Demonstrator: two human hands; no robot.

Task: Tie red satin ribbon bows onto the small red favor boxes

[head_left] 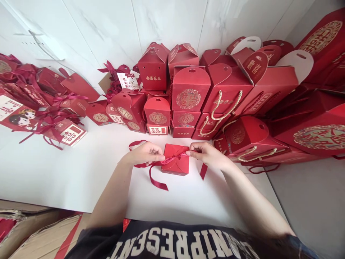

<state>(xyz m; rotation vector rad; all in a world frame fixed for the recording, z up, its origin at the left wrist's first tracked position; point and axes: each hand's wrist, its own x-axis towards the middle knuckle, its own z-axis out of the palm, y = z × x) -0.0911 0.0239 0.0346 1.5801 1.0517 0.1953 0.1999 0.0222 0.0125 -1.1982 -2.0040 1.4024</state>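
A small red box (176, 168) sits on the white table between my hands, its curved top flaps folded in. Across its top runs a dark red ribbon (159, 184), crossed or knotted near the middle. At the box's left edge, my left hand (147, 154) pinches the ribbon between thumb and fingers. My right hand (199, 151) pinches the ribbon at the right edge. One ribbon tail curls onto the table in front of the box, a loop lies behind my left hand, and another tail hangs below my right hand.
Stacked red gift boxes (191, 90) stand behind, against the tiled wall (172, 21). Larger red boxes (318, 133) fill the right side. Ribboned boxes (71, 133) are piled at the left. An opened cardboard carton (45, 237) is below the table's front edge at the lower left.
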